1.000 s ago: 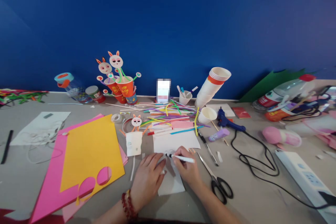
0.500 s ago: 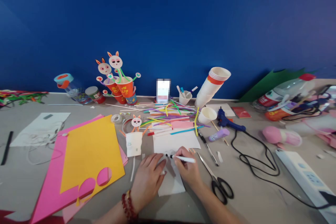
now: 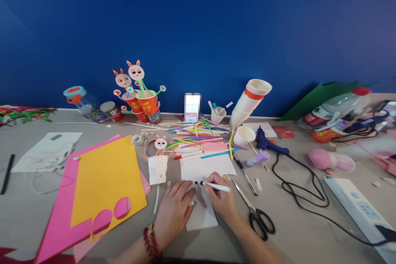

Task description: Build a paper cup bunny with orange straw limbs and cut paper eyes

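Note:
In my right hand (image 3: 220, 198) is a white marker (image 3: 219, 187), pinched near its black tip, which points left toward the top of a small white paper (image 3: 202, 216). My left hand (image 3: 177, 204) lies on the left part of that paper, fingers stretched forward and fingertips close to the marker tip. A small white piece (image 3: 192, 203) shows beside its thumb; I cannot make out what it is. Beyond the hands lies a larger white sheet (image 3: 207, 167). A white paper cup (image 3: 157, 170) with a rabbit face (image 3: 161, 144) and orange arms stands left of my left hand.
Black-handled scissors (image 3: 258, 218) and a pen (image 3: 246, 175) lie on the right. Past them are a blue glue gun (image 3: 270, 143), its black cord and a power strip (image 3: 360, 208). Yellow card (image 3: 108, 177) over pink sheets covers the left. Colourful pipe cleaners (image 3: 198, 132) lie behind.

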The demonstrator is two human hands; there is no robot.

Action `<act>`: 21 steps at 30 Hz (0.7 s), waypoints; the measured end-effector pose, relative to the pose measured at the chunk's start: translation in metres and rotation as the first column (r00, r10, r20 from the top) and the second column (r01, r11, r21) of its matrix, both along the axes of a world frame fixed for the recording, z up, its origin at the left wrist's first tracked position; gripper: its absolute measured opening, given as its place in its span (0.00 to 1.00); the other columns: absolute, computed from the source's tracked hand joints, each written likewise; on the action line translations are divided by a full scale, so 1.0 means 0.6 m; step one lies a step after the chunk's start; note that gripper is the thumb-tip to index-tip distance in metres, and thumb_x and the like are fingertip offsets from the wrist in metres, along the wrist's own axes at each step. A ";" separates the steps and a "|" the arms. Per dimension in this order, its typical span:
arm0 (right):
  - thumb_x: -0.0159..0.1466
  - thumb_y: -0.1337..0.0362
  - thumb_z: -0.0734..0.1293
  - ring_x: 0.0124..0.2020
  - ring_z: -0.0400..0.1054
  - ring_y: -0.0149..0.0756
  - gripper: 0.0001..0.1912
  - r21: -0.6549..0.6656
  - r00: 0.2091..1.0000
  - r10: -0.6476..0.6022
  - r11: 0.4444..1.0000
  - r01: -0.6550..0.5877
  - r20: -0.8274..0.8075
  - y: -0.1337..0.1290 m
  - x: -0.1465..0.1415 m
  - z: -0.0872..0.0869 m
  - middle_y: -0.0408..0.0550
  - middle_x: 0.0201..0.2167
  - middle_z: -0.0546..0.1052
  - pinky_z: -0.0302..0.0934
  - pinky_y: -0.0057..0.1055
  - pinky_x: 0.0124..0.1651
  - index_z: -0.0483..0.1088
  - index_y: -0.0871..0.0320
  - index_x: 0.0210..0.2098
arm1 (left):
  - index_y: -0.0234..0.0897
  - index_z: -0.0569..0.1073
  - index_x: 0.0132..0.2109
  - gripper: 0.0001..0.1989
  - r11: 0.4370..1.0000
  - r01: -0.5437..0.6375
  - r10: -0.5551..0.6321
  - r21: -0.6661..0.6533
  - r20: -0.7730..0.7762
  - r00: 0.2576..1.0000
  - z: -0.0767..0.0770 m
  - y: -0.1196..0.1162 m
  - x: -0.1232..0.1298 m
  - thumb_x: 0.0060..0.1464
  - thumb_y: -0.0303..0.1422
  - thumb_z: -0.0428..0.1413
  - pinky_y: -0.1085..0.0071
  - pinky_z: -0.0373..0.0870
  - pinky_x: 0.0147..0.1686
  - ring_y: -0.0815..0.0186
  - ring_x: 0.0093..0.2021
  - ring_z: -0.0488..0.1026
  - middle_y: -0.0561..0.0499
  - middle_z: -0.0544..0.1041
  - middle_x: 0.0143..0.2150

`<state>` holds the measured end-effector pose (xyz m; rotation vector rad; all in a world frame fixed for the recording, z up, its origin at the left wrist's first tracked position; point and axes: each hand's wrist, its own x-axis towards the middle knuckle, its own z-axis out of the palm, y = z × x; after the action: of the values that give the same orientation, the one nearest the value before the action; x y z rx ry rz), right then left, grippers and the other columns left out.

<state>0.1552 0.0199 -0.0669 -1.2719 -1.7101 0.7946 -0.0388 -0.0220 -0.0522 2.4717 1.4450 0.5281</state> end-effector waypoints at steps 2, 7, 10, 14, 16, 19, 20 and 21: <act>0.64 0.66 0.61 0.23 0.62 0.35 0.09 0.007 1.000 -0.001 1.000 0.001 -0.004 0.000 0.000 0.002 0.40 0.21 0.66 0.55 0.29 0.28 0.63 0.52 0.26 | 0.37 0.72 0.57 0.18 1.000 0.002 -0.002 0.001 0.002 1.000 -0.002 0.000 0.000 0.61 0.25 0.52 0.50 0.70 0.56 0.53 0.58 0.69 0.41 0.74 0.59; 0.64 0.65 0.62 0.23 0.62 0.34 0.09 0.009 1.000 0.009 1.000 -0.008 -0.014 0.000 -0.001 0.005 0.40 0.21 0.67 0.56 0.29 0.28 0.64 0.53 0.26 | 0.37 0.72 0.57 0.18 1.000 0.001 -0.001 0.005 0.003 1.000 -0.004 -0.002 -0.001 0.61 0.26 0.52 0.50 0.70 0.56 0.52 0.58 0.69 0.42 0.74 0.59; 0.64 0.65 0.62 0.23 0.63 0.35 0.09 0.010 1.000 -0.001 1.000 0.001 -0.018 0.001 -0.001 0.003 0.40 0.21 0.67 0.56 0.29 0.28 0.64 0.53 0.26 | 0.37 0.72 0.57 0.18 1.000 0.002 -0.002 0.012 0.004 1.000 -0.003 -0.002 -0.001 0.61 0.26 0.52 0.50 0.70 0.55 0.53 0.58 0.69 0.42 0.74 0.59; 0.63 0.66 0.62 0.23 0.62 0.35 0.09 0.009 1.000 -0.003 1.000 0.003 -0.022 0.001 0.000 0.001 0.40 0.21 0.67 0.55 0.29 0.28 0.63 0.53 0.26 | 0.37 0.72 0.57 0.18 1.000 -0.006 0.006 0.026 0.015 1.000 -0.001 0.000 0.000 0.61 0.26 0.52 0.51 0.71 0.55 0.53 0.57 0.70 0.42 0.74 0.58; 0.63 0.66 0.62 0.23 0.62 0.35 0.09 0.006 1.000 0.001 1.000 -0.001 -0.025 0.001 0.000 0.002 0.40 0.20 0.67 0.56 0.29 0.28 0.63 0.52 0.25 | 0.37 0.72 0.57 0.18 1.000 -0.004 0.003 0.025 0.016 1.000 0.000 0.000 0.000 0.61 0.26 0.52 0.52 0.71 0.55 0.53 0.57 0.70 0.42 0.74 0.58; 0.63 0.66 0.63 0.23 0.62 0.35 0.09 0.001 0.999 0.000 1.000 0.000 -0.032 0.001 0.000 0.004 0.40 0.21 0.67 0.56 0.30 0.29 0.64 0.52 0.26 | 0.37 0.72 0.57 0.18 1.000 -0.002 0.002 0.020 0.008 1.000 0.002 0.000 0.000 0.60 0.25 0.52 0.51 0.71 0.55 0.52 0.57 0.70 0.41 0.75 0.58; 0.63 0.66 0.63 0.24 0.62 0.35 0.09 -0.001 0.999 -0.003 1.000 0.003 -0.036 0.001 -0.001 0.004 0.40 0.21 0.67 0.56 0.30 0.29 0.64 0.52 0.26 | 0.37 0.72 0.57 0.18 1.000 -0.002 0.002 0.020 0.006 1.000 0.002 0.000 0.001 0.60 0.25 0.52 0.51 0.71 0.55 0.52 0.57 0.70 0.41 0.75 0.58; 0.62 0.66 0.63 0.23 0.62 0.35 0.09 -0.005 0.999 -0.005 1.000 0.005 -0.042 0.001 -0.001 0.004 0.40 0.21 0.67 0.56 0.30 0.29 0.64 0.53 0.25 | 0.37 0.72 0.57 0.18 1.000 -0.003 0.003 0.020 0.005 1.000 0.002 0.000 0.001 0.61 0.25 0.52 0.51 0.71 0.55 0.52 0.57 0.70 0.41 0.75 0.58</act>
<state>0.1546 0.0203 -0.0647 -1.2539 -1.6720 0.8170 -0.0383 -0.0219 -0.0509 2.4822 1.4486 0.5521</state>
